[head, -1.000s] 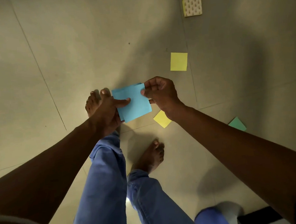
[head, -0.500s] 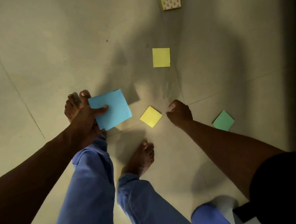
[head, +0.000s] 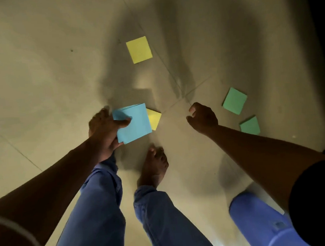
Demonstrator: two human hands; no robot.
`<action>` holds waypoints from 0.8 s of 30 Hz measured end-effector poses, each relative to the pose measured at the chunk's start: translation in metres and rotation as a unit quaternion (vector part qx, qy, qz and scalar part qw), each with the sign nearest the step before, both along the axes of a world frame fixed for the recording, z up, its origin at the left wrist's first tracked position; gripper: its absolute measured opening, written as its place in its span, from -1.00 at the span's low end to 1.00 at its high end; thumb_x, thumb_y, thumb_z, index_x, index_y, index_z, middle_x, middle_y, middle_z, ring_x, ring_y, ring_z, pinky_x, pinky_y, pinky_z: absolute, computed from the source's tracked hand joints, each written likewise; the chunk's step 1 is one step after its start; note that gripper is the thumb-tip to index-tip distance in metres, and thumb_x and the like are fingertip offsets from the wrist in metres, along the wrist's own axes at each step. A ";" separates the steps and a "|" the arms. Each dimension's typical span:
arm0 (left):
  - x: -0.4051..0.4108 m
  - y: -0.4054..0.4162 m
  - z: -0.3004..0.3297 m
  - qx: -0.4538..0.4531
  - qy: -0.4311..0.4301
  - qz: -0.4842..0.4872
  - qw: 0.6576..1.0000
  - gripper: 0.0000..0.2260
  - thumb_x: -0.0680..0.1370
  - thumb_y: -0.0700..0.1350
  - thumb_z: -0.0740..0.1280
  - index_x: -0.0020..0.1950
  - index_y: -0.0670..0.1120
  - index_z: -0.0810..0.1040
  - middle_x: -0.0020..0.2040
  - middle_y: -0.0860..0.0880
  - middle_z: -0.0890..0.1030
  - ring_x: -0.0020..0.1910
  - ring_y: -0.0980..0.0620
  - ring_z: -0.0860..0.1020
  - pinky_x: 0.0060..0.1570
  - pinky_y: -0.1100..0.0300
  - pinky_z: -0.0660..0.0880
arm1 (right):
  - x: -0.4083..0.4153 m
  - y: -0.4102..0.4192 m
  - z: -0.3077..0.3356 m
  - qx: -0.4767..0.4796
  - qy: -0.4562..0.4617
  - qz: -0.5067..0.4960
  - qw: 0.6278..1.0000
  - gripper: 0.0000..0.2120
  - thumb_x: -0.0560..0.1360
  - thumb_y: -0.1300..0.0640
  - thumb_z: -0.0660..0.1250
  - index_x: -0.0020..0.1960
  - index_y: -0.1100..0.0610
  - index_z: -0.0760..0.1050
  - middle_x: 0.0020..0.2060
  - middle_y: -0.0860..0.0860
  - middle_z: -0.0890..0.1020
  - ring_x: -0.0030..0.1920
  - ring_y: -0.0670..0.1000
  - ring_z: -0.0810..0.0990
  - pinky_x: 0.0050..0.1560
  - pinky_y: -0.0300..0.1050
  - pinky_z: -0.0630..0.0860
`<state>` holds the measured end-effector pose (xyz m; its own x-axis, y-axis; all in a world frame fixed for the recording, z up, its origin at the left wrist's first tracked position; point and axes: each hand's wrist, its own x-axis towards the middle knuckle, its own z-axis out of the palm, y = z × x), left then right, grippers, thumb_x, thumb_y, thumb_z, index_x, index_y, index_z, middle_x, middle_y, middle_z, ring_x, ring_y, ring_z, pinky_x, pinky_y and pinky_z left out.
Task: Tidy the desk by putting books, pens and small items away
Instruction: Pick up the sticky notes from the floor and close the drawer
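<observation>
Down on the tiled floor (head: 39, 73), not the desk, is where the small items lie: sticky notes scattered around the person's bare feet. The left hand (head: 105, 130) grips a blue pad (head: 134, 123), thumb pressed on its top face and fingers underneath, holding it up off the floor. The right hand (head: 202, 118) holds nothing; its fingers are loosely curled, half open, reaching forward and down.

A yellow note (head: 154, 117) lies partly hidden behind the blue pad's right edge, between the two hands. It sits turned like a diamond, one corner pointing right toward the free hand. Square as it is, it has no long axis to speak of. Another yellow note (head: 139, 50) lies flat farther ahead, well apart from both hands. Two green notes (head: 234, 100) (head: 250, 126) lie to the right of the right hand, the upper one near its knuckles, the lower one beside the forearm.

Which note comes next I cannot tell. The right hand is the free one, and it sits between the near yellow note on its left and the upper green note on its right, both close. A thin sheet flat on tile probably needs a fingernail or a slide at one corner to lift.
</observation>
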<state>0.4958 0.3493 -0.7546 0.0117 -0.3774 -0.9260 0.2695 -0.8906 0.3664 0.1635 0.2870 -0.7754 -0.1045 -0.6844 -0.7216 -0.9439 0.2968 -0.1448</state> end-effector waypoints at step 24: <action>-0.124 -0.049 0.004 0.020 0.093 -0.171 0.981 -0.59 0.39 -0.07 0.45 0.24 0.01 0.61 0.05 -0.01 0.72 0.04 -0.01 0.66 0.02 0.07 0.56 | -0.180 -0.038 -0.052 -0.039 0.088 -0.369 0.924 -0.29 0.41 -0.13 0.50 0.43 0.18 0.39 0.33 0.18 0.53 0.27 0.23 0.57 0.31 0.11 0.52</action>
<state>0.3722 0.2998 -0.7507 -0.2797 -0.2922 -0.9146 0.0104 -0.9534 0.3014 -0.0161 0.2486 -0.8275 -0.6747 -0.4292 -0.6004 -0.4994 0.8645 -0.0567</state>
